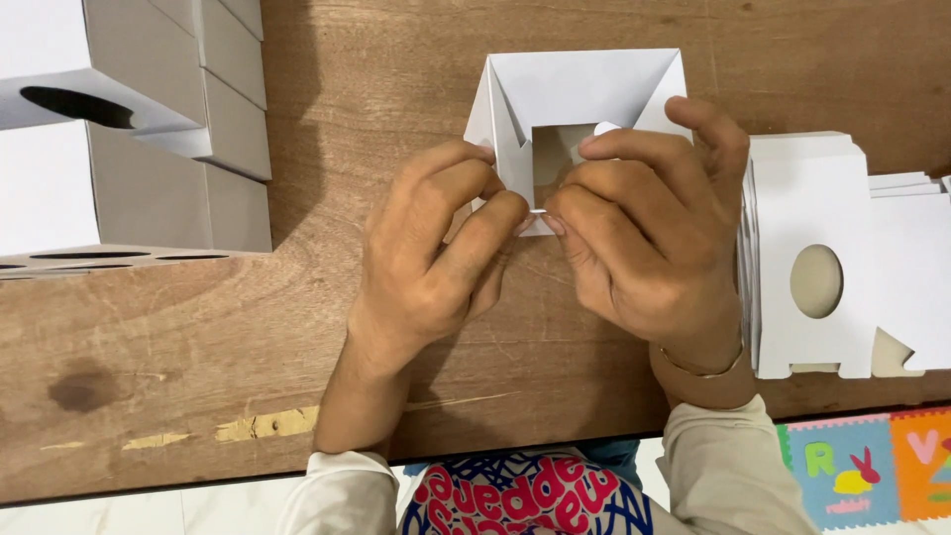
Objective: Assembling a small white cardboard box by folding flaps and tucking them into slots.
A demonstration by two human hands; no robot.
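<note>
Box being folded: white cardboard box [584, 94], half folded, with open flaps and a square opening in its middle; it is in the upper centre of the frame, on the brown wooden table [198, 367].
Left hand: left hand [436, 253] is in the centre of the frame, just left of the box's lower edge; its fingers [485, 223] are curled and pressed together on the lower left flap of the box, so it pinches the cardboard.
Right hand: right hand [649, 228] is right of centre; its fingers [634, 149] are bent over the right side of the square opening, and the thumb tip meets the left thumb at the lower edge of the box. It grips the cardboard too; a thin bracelet [698, 369] is on the wrist.
Contact: both thumbs touch each other at the bottom flap; the box is partly hidden behind the fingers.
Flat blanks: stack of flat white cardboard cut-outs [812, 208] with an oval hole lies at the right edge of the frame, just beside the right hand.
Finished boxes: pile of white and grey folded boxes [149, 168] with oval holes stands in the upper left of the frame, well apart from the hands.
Sleeves: light beige sleeves [728, 466] cover both forearms at the bottom of the frame.
Floor: colourful foam mat [862, 471] with letters shows in the lower right corner, below the table edge.
</note>
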